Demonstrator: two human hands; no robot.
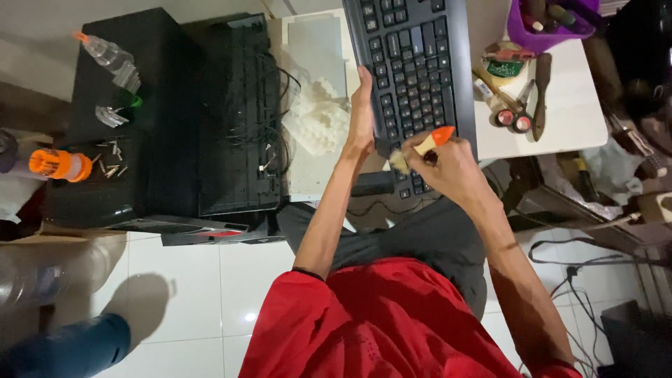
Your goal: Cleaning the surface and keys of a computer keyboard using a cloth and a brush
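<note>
1. White tiled floor (210, 280) below, white tabletop (560, 105) above at 1 o'clock.
2. Right hand (451, 168): fingers curled tight around small brush with orange plastic handle (428, 143), pale bristles pointing to 8 o'clock and touching near edge of black computer keyboard (416, 63).
3. Left hand (360, 115): fingers straight and together, pressed flat along keyboard's left edge, gripping nothing else.
4. Keyboard at 12 o'clock from both hands, tilted, lying partly over white tabletop.
5. Just at 9 o'clock from left hand: lumpy white foam packing piece (318, 119).
6. Farther toward 9 o'clock: opened black electronic case with loose cables (238, 119).
7. Far at 9 o'clock: orange cylindrical tool (59, 164) beside scattered small screws (110, 164); clear plastic squeeze bottle (105, 52) at 10 o'clock.
8. At 2 o'clock from right hand: scissors (514, 112) on tabletop, purple plastic container (542, 31) beyond.
</note>
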